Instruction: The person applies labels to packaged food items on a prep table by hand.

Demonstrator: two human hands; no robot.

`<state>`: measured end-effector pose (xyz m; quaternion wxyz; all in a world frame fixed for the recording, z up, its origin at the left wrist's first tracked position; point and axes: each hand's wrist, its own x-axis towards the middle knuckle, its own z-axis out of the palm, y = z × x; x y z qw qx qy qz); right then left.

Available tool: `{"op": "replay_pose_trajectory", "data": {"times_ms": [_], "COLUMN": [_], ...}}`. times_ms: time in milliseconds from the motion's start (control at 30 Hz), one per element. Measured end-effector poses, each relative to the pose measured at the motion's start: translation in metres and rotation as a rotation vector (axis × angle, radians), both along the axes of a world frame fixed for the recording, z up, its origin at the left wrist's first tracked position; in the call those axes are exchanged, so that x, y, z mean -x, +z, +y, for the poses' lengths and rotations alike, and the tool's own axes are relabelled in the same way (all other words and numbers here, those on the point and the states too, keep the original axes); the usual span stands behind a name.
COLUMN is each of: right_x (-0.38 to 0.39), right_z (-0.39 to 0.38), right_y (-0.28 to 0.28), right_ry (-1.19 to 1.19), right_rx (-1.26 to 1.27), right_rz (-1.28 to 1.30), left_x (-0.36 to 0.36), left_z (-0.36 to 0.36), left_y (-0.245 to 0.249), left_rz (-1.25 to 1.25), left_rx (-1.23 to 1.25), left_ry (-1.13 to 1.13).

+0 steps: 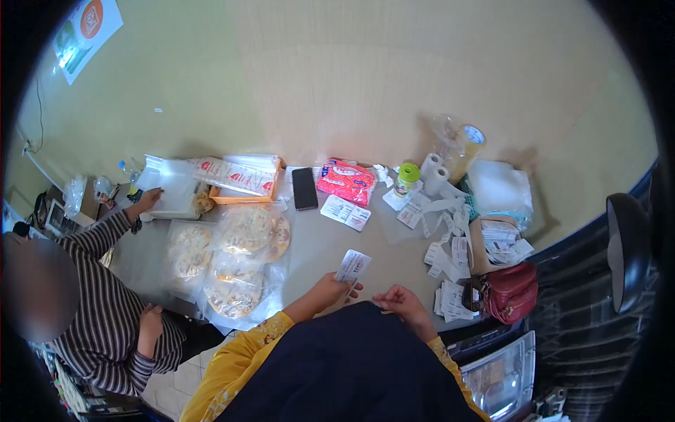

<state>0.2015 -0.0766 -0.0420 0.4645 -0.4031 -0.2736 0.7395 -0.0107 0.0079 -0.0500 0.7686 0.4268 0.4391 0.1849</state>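
My left hand holds a small stack of white printed labels upright over the table's front edge. Just right of it, my right hand is closed, its thumb and fingers pressed together; whatever they may hold is too small to name. Beyond my hands lie a white printed card, a black phone and a red-pink packet. To the left, flat round foods in clear bags lie overlapping on the table.
A co-worker in a striped top stands at the left, one hand at a white box. An orange tray sits at the back. Rightward are label strips, tape rolls, a carton of labels and a red bag.
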Motion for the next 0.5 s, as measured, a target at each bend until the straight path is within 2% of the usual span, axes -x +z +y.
{"op": "replay_pose_trajectory", "data": {"times_ms": [100, 200, 267, 300, 333, 433, 500], "right_x": [-0.018, -0.014, -0.001, 0.009, 0.015, 0.010, -0.001], "right_z": [0.024, 0.035, 0.040, 0.041, 0.042, 0.042, 0.040], "right_y": [-0.019, 0.004, 0.032, 0.039, 0.042, 0.034, 0.008], "right_ry": [-0.068, -0.166, -0.152, -0.108, -0.064, 0.245, 0.202], "right_rx": [0.104, -0.226, -0.695, -0.777, -0.857, -0.526, -0.451], "right_rz": [-0.490, -0.645, -0.964, -1.012, -1.061, -1.093, -0.847], "left_x": [0.003, 0.001, -0.006, -0.011, -0.014, -0.011, -0.011], "left_z": [0.001, 0.000, -0.004, -0.004, -0.004, -0.010, -0.013], "left_y": [-0.003, 0.001, 0.020, 0.025, 0.019, 0.005, 0.022], "left_rz": [0.018, 0.154, 0.302, 0.370, 0.335, 0.268, 0.270], "left_rx": [0.023, -0.143, -0.331, -0.432, -0.477, -0.554, -0.532], "left_ry": [-0.033, -0.193, -0.388, -0.489, -0.490, -0.495, -0.496]}}
